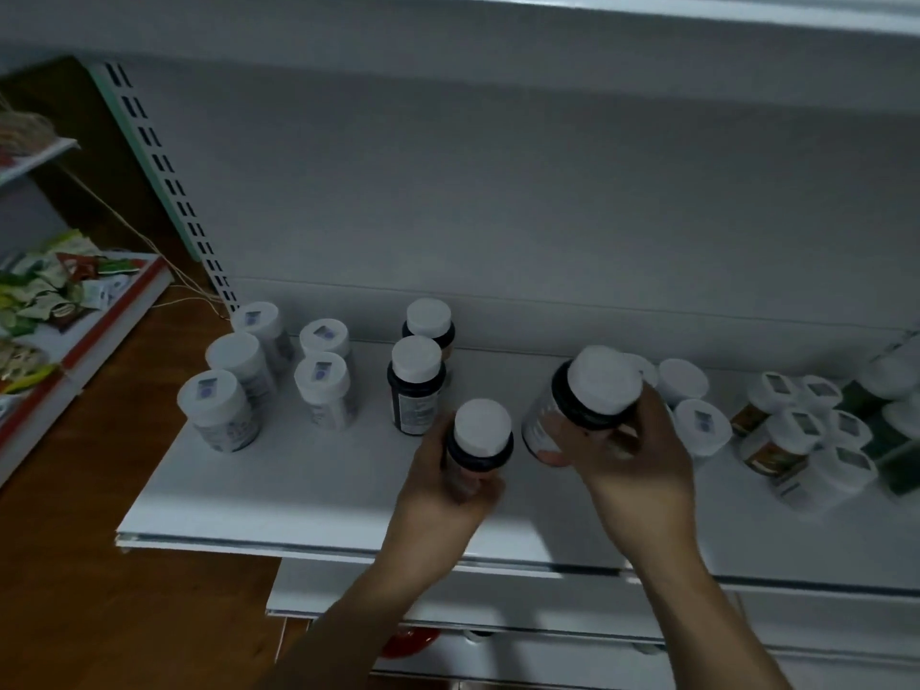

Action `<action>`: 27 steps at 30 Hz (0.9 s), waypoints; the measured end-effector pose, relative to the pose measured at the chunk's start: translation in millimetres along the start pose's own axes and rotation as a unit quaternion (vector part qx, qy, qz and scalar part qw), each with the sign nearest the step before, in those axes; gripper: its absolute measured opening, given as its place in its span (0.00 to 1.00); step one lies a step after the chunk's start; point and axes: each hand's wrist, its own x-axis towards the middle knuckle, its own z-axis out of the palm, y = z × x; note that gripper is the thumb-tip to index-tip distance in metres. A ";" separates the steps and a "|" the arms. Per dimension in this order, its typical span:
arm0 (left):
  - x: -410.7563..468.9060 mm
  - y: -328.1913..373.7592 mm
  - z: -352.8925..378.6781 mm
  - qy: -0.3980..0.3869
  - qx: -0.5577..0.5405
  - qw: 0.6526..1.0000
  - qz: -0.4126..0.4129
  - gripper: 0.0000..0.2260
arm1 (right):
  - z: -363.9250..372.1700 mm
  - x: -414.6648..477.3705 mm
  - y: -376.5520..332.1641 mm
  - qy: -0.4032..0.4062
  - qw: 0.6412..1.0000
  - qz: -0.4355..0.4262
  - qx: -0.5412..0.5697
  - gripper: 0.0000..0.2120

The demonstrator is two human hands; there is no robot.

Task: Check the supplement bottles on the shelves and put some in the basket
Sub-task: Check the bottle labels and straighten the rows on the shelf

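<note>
A: From the head camera, what do the hands have?

B: The left hand (438, 495) grips a small dark bottle (483, 425) with a white cap, its fingers curled round the body below the cap. The right hand (637, 465) grips a larger dark bottle (602, 378), also white-capped, with the thumb against the label and the fingers wrapped round the far side.

A: Where are those two?

B: Both are over the front half of the white shelf (298, 490), just beside each other and not touching. The larger one is tilted, its cap leaning up and to the right. Whether either base rests on the shelf, I cannot tell.

A: And the rest of the stock?

B: Five white bottles (323, 390) stand upright at the shelf's left end. Two dark bottles (415, 373) stand one behind the other, just beyond the left hand. To the right of the right hand, white-capped bottles (702, 425) stand close behind its fingers. Past them is a tight cluster of brown-labelled bottles (796, 430), their print too blurred to read.

A: Anything beside the unit?

B: A neighbouring shelf (119, 306) on the left carries green and white packets (45, 291), above a brown wooden floor (74, 565).
</note>
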 end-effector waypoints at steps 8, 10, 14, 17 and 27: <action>88.1 21.9 47.4 0.005 0.043 0.998 0.046 0.26 | -37.1 -42.9 9.7 -0.016 0.999 0.040 -0.017 0.27; 100.4 28.9 48.5 0.009 0.038 0.999 0.026 0.27 | -36.8 -50.7 15.2 -0.021 0.998 0.050 -0.023 0.29; 88.9 18.4 41.1 -0.016 0.067 0.998 0.012 0.33 | -32.8 -56.0 21.1 -0.047 0.996 0.061 -0.039 0.31; 44.2 9.2 21.2 -0.057 0.068 0.996 -0.014 0.29 | -26.2 -57.7 21.0 -0.070 0.995 0.057 -0.043 0.30; -53.4 23.5 -33.0 -0.117 0.000 0.991 0.066 0.35 | 18.3 -73.1 -10.4 -0.178 0.980 -0.082 -0.041 0.33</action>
